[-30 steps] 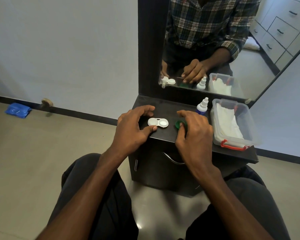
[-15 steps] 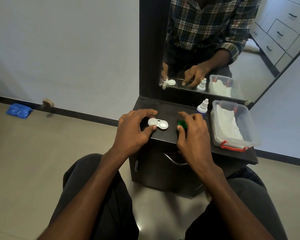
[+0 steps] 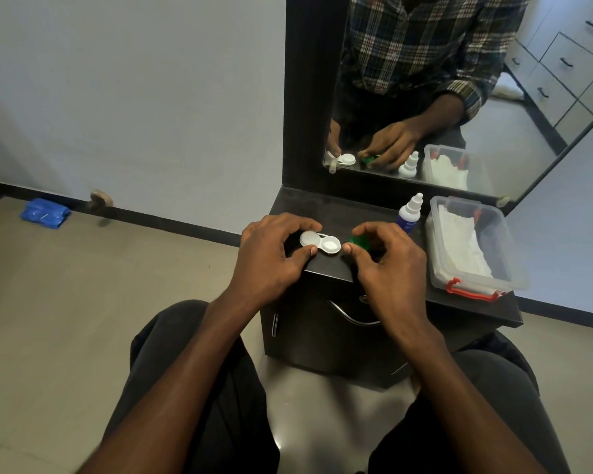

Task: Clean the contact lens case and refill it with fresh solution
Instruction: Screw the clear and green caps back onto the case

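Green round cap (image 3: 361, 241) now lifted clear.

Green cap (image 3: 361, 241): mostly hidden under right hand (image 3: 387, 268); only an edge shows. Left hand (image 3: 267, 258) covers the near-left rim of the lens case (image 3: 320, 241). Solution bottle (image 3: 408, 213): label too small to read. Mirror (image 3: 459, 97) cut off at top edge. Tabletop (image 3: 339, 213) front partly hidden by both hands.

The left hand (image 3: 271, 254) pinched the white lens case (image 3: 320, 242) on the dark cabinet top (image 3: 356, 213); the right hand (image 3: 387, 265) gripped a green cap (image 3: 361, 241) beside it.
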